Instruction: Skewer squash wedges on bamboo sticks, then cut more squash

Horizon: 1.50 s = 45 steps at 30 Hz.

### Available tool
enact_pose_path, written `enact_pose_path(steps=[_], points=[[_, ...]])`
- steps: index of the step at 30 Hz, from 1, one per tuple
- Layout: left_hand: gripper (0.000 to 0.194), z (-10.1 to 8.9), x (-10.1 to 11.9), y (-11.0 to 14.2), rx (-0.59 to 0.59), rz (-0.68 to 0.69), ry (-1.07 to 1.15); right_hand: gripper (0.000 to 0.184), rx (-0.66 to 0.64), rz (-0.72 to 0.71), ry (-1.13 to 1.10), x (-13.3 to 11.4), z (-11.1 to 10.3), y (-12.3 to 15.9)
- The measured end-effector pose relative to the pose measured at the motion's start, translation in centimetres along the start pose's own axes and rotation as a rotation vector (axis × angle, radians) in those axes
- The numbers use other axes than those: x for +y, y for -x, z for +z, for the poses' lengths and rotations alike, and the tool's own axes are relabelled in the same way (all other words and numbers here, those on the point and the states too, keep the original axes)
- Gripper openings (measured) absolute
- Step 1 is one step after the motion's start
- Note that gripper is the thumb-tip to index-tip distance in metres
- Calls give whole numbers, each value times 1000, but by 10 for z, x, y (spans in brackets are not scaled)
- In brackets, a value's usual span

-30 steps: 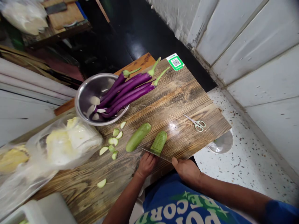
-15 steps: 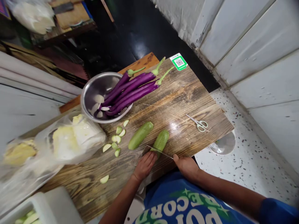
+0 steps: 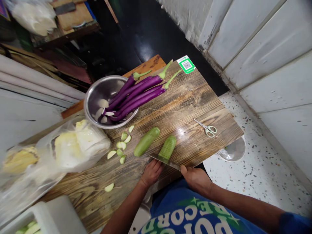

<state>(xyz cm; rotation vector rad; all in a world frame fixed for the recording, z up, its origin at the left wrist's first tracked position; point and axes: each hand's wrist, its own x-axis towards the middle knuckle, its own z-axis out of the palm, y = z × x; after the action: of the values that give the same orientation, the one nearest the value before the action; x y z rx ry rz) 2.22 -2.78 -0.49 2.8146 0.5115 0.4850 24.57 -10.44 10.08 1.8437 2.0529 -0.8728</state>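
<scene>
A green zucchini piece [image 3: 168,146], scored with several thin cross cuts, lies near the table's front edge. My left hand [image 3: 152,172] is closed on its near end, fingertips beside the blade. My right hand [image 3: 196,178] grips a knife [image 3: 168,161] whose blade crosses the zucchini near my left fingers; the handle is hidden in my fist. To the left rests a second, uncut-looking zucchini piece [image 3: 147,141]. Farther left are several small cut-off zucchini ends [image 3: 122,145], and one more slice [image 3: 109,187] sits closer to me.
Behind is a steel bowl [image 3: 91,94] with long purple eggplants [image 3: 141,94] sticking out. Scissors [image 3: 208,130] lie on the right of the wooden table [image 3: 202,97]. Plastic-bagged food [image 3: 78,146] stands left, above a white container [image 3: 63,214]. A bin [image 3: 234,149] is on the floor.
The knife has moved toward me along the zucchini, its blade now tilted flatter. My left fingers have drawn back slightly toward the near end, and my right hand has lowered a little.
</scene>
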Motion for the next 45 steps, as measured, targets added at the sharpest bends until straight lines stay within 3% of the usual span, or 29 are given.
enact_pose_path(steps=[4,11,19,24,35,45], points=[[28,2,0,2,13,-6,2,20,-143,-14,-12,0,-4,-3],[27,3,1,3,21,-15,-17,21,-193,14,-25,5,15,-16],[40,-23,9,-3,-263,-128,-5,20,-164,-8,-46,8,19,-17],[40,-33,1,-7,-392,-73,18,20,-172,5,-50,7,16,-16],[40,-36,-4,-13,-467,3,14,19,-169,14,-22,2,5,-10],[37,-43,-3,-19,-544,-34,52,20,-147,22,-61,-5,6,1]])
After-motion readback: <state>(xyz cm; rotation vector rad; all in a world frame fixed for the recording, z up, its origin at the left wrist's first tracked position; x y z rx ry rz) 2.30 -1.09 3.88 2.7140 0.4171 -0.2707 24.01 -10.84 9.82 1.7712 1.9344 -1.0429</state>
